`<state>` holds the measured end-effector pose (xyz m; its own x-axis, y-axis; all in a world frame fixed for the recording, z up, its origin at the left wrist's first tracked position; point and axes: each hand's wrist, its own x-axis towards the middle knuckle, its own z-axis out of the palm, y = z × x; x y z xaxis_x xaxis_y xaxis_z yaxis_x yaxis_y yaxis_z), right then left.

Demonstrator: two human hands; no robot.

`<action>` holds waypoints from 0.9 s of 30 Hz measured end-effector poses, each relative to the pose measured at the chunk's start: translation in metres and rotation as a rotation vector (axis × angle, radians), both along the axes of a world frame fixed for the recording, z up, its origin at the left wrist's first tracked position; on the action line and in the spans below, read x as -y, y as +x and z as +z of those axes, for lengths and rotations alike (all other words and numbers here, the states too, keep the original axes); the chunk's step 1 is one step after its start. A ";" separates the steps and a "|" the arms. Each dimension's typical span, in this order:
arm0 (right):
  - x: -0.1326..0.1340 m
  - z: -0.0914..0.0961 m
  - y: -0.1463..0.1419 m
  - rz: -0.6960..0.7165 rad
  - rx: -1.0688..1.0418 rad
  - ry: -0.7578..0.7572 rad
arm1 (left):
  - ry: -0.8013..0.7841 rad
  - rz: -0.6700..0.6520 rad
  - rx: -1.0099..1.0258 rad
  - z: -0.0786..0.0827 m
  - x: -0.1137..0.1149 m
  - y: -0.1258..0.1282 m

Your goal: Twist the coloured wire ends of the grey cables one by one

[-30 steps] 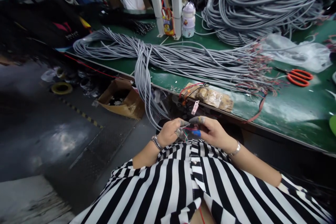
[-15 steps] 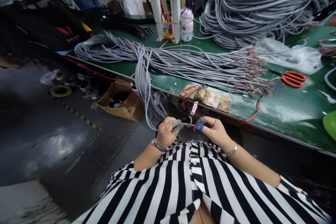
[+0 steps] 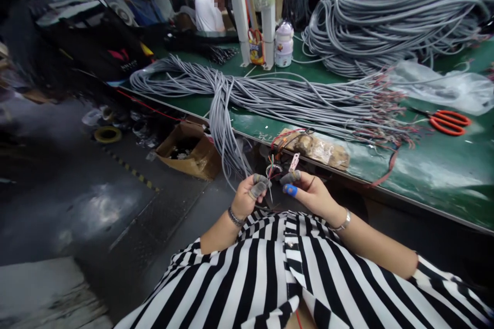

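My left hand (image 3: 250, 196), its fingertips wrapped in grey covers, pinches a grey cable close to its stripped end. Thin coloured wires (image 3: 271, 168) fan out above the fingers, and a pale strand hangs below them. Just to the right, my right hand (image 3: 309, 194) has thumb and forefinger close together, the thumb in a blue cover and the forefinger in a grey one. Whether a wire lies between those two fingertips is too small to tell. Behind the hands, a pale pink clip-like piece (image 3: 294, 162) stands near the bench edge.
A long bundle of grey cables (image 3: 262, 95) lies on the green bench (image 3: 432, 175), part of it hanging over the edge. Orange-handled scissors (image 3: 450, 122), a taped wooden block (image 3: 320, 148), a large cable coil (image 3: 386, 15) and a bottle (image 3: 284, 45) are there. A cardboard box (image 3: 189, 151) stands below.
My right fingers have come away from the cable end, which was stretched between both hands. The coloured wires now spread upward from my left hand. The view has shifted slightly left.
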<state>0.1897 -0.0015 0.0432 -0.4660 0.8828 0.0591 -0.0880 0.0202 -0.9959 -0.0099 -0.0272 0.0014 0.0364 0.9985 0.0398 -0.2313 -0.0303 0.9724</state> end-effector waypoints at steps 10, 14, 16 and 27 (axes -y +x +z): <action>-0.005 0.009 -0.031 0.116 -0.257 -0.230 | -0.143 -0.219 0.344 -0.010 0.003 -0.005; -0.004 0.008 -0.037 0.095 -0.394 -0.315 | -0.137 -0.299 0.385 -0.015 0.003 -0.009; -0.003 0.005 -0.040 0.054 -0.409 -0.361 | -0.152 -0.324 0.399 -0.015 0.003 -0.011; -0.001 -0.004 -0.043 0.009 -0.290 -0.685 | -0.226 -0.423 0.310 -0.010 -0.001 -0.012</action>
